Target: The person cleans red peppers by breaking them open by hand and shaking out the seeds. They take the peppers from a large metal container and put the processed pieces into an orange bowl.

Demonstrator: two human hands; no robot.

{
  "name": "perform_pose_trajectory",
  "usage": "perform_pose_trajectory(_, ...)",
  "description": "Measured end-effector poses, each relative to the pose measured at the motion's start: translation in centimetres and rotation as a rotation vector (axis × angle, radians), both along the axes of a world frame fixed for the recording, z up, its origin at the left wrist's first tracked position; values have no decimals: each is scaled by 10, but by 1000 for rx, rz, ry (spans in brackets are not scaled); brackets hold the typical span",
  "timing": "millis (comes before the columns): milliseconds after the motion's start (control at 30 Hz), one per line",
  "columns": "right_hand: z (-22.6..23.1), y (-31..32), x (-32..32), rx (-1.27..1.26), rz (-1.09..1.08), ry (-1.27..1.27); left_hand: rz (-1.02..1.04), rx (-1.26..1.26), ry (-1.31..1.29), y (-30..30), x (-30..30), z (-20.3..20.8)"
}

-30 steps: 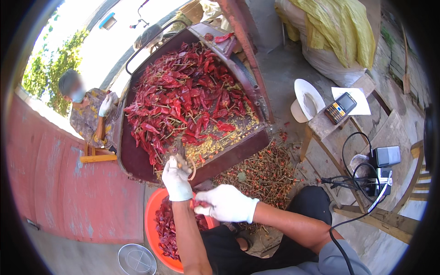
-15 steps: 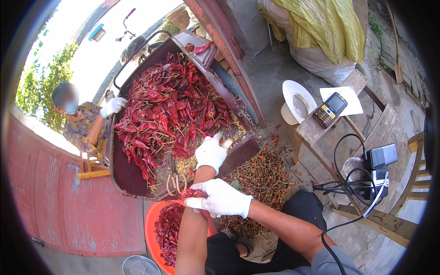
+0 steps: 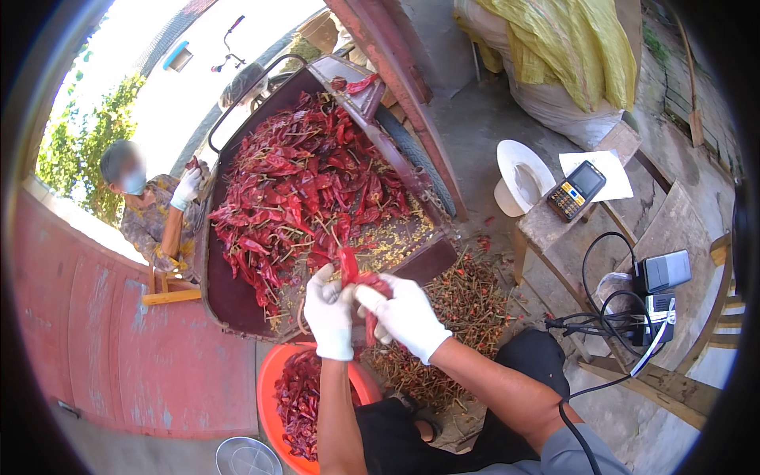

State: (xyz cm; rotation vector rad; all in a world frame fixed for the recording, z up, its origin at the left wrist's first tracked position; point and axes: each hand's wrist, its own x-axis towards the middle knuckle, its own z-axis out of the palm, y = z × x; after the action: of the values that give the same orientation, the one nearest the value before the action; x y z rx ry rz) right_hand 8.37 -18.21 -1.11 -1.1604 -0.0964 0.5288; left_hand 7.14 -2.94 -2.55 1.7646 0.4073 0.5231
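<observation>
My left hand (image 3: 328, 317), in a white glove, is closed on a dried red chili pepper (image 3: 347, 265) that stands upright with its stem up. Against it, my gloved right hand (image 3: 405, 318) is closed around more dried red chilies (image 3: 372, 283); how many cannot be made out. Both hands meet at the near edge of a dark red metal cart bed (image 3: 423, 260), which holds a large heap of dried chilies (image 3: 305, 174). Below my left hand, an orange basin (image 3: 265, 376) contains red chilies (image 3: 299, 404).
Pepper stems (image 3: 451, 328) pile up on the ground near my knees. Across the cart, a person (image 3: 162, 214) holds something small in a gloved hand. To the right, a wooden bench (image 3: 538, 229) bears a handheld device (image 3: 576, 190) and a white hat (image 3: 524, 178). A black cable (image 3: 571, 431) crosses nearby.
My left hand has come back from the cart to my right hand, now with a chili in its fingers. My right hand has risen slightly. The other person's hand has drawn back from the heap.
</observation>
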Motion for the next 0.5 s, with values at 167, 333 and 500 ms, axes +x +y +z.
perform_pose_trajectory(167, -13, 11, -1, 50, -81, 1, 37, 246, 16, -18, -46, 15)
perform_pose_trajectory(333, -1, 10, -11, 162, 103, 21, 13, 784, -141, -4, -68, -10)
perform_pose_trajectory(500, -9, 8, -9, 53, 139, -59, -148, 668, -116, -6, -79, 12)
